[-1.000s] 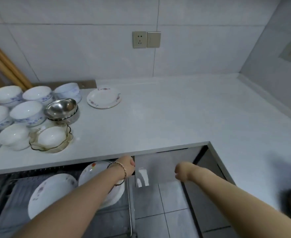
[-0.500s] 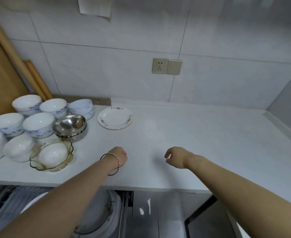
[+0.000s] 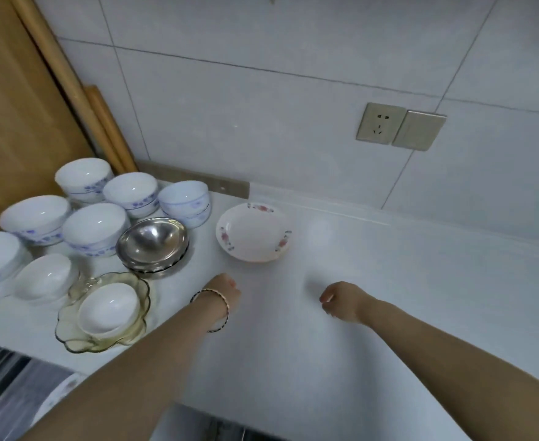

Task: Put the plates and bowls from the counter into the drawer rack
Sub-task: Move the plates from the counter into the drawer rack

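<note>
Well, left hand (image 3: 226,292) and right hand (image 3: 341,300) hover empty, loosely curled; flowered plate (image 3: 253,232) and bowls (image 3: 96,227) wait on the desk (image 3: 404,281), drawer rack (image 3: 1,370) seemingly part-filled.

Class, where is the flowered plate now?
In the head view the flowered plate lies on the counter, just right of the steel bowls, ahead of the left hand.

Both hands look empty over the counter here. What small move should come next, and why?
Probably the left hand reaches forward to grip the floral plate by its near rim: it lies alone, just ahead of that hand, and the right hand holds nothing either.
</note>
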Motion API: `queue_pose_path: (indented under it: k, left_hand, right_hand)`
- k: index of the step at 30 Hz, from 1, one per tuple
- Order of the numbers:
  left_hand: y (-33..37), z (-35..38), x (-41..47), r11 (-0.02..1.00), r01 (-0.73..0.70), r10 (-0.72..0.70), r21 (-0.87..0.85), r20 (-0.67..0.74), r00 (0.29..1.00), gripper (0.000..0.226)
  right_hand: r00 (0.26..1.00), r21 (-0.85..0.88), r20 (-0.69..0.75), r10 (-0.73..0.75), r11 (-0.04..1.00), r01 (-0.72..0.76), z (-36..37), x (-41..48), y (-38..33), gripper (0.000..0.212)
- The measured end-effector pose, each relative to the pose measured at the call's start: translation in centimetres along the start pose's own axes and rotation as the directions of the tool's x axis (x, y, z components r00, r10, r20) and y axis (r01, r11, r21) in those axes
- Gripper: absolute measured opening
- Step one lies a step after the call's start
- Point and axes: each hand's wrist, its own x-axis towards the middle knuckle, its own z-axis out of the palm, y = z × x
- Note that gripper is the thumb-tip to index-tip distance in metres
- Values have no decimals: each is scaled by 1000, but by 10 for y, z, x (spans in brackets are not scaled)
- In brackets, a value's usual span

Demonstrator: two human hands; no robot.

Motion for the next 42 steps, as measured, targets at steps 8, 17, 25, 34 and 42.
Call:
queue_pose_path:
  k: [8, 17, 25, 34, 42]
  left_hand:
    - [21, 20, 102, 931, 217, -248, -292, -71, 966, 55]
    - [22, 31, 199, 782, 273, -441, -560, -188, 878, 45]
    - [21, 30, 212, 756, 240, -448, -608, -215, 868, 49]
    - [18, 24, 104, 779, 258, -405, -572, -143, 903, 45]
    - [-48, 3, -17, 645, 226, -433, -730, -106, 895, 38]
  right_hand:
    - [997, -66, 43, -71, 995, 74, -15, 142, -13, 45]
    - [997, 504, -45, 60, 863, -29, -28, 279, -26, 39]
    - [992, 724, -34, 121, 687, -59, -25, 294, -34, 21]
    - [990, 768, -37, 138, 638, -60, -9, 201, -15, 27]
    - [996, 743, -77, 39, 668, 31, 25, 78, -49, 35]
